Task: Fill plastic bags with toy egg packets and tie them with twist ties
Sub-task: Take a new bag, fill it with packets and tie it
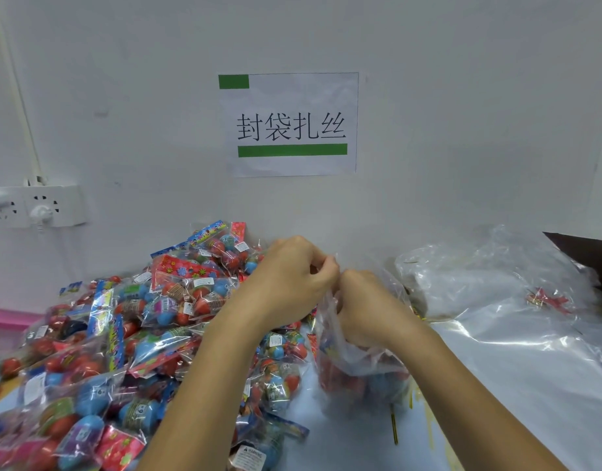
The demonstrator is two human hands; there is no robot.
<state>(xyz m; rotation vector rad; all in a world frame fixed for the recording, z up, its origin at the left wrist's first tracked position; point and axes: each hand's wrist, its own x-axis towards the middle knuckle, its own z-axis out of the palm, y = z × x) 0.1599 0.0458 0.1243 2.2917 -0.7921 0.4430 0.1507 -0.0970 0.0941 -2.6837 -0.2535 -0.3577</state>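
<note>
A person's two bare hands meet at the centre of a pale table (360,447), seen from above. The left hand (289,277) has its fingers curled, its grip pinching the gathered neck of a clear plastic bag (357,375). The right hand (367,304) is also curled, its grip closed around the same bunched neck just beside the left. The bag stands on the table under the hands, holding red and blue toy egg packets. A large heap of more toy egg packets (123,334) covers the table's left side, touching the white wall. Yellow twist ties (394,426) lie on the table just below the bag. Empty clear plastic bags (496,300) lie spread to the right. A paper sign (289,124) with black characters and green bars hangs on the wall above. A white power socket (38,205) is on the wall at left.
</note>
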